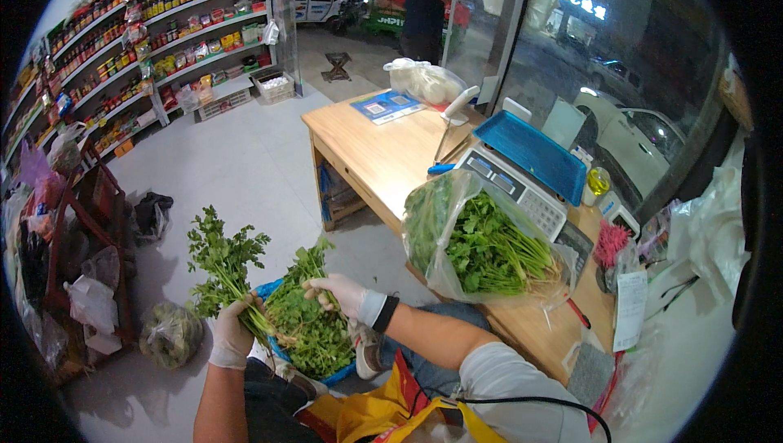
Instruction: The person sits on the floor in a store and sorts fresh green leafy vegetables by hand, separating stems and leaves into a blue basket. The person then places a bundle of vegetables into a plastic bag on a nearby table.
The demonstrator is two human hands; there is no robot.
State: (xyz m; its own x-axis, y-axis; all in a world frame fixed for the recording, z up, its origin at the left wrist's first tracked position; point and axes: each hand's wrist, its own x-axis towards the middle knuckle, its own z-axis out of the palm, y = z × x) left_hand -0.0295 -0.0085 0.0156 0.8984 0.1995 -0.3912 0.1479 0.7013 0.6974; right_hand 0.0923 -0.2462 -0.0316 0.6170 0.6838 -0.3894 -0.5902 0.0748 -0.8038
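My left hand (233, 334), in a pale glove, grips a bunch of leafy celery-like greens (225, 259) by its stems, leaves pointing up. Also gloved, my right hand (342, 296) closes around the stems of a smaller sprig of greens (313, 259). Both hands are above a blue-rimmed container (340, 375) on the floor between my feet; whether it is a basin or a lined basket I cannot tell. Loose leafy greens (318, 339) with some pale roots fill it. My right palm is turned away, so part of its grip is hidden.
A wooden table (361, 131) at right bears a clear plastic bag of greens (489, 241), a scale with a blue tray (532, 152) and a red-handled knife or tool (578, 313). Bagged produce (171, 334) lies left on the floor beside a cluttered rack (92, 229). A person (423, 8) stands by the doorway.
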